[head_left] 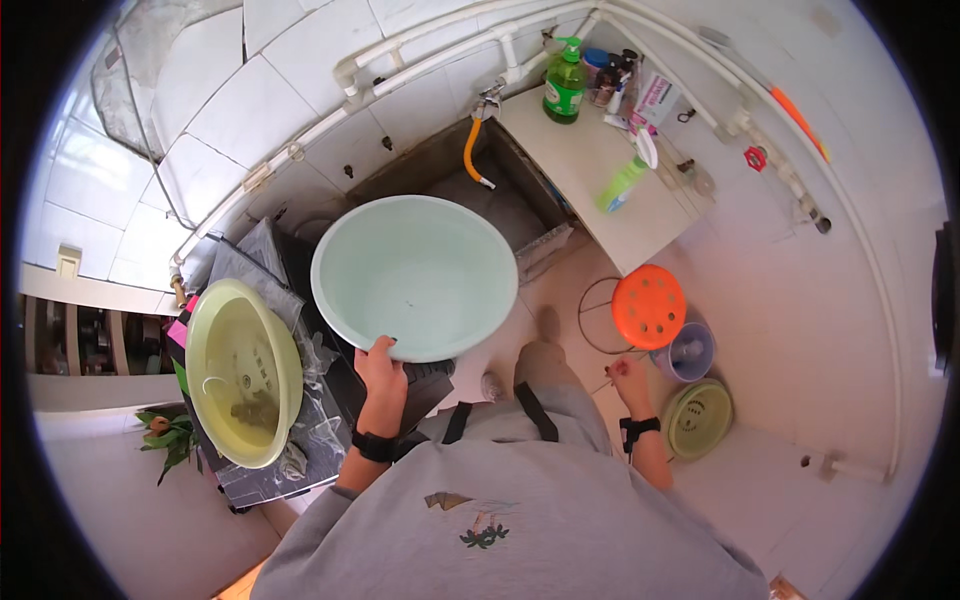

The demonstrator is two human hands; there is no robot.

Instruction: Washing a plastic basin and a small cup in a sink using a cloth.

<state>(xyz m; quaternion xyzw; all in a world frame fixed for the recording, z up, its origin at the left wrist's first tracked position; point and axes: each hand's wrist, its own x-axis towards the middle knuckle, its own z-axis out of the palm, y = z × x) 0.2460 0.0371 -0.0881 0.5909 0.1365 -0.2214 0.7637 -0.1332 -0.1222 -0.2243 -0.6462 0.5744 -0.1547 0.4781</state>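
A large pale mint basin point(415, 275) is tipped up ahead of me, partly over the sink's front edge. My left hand point(382, 368) grips its near rim, thumb on the inner side and the other fingers mostly hidden beneath. Inside, the basin shows only a small dark mark on its bottom. Off to the right, my right hand point(629, 382) hangs by my leg with its fingers curled in and nothing visible in them. It is nearest to an orange round stool point(649, 307) with holes in its seat, and does not touch it.
A yellow-green basin point(243, 375) holding water and a soaked cloth stands at the left on a plastic-covered surface. Behind the mint basin is a sink point(530, 180) with an orange hose point(471, 155). Bottles stand on the counter point(570, 165). A purple bucket point(687, 352) and green basket point(699, 420) sit right.
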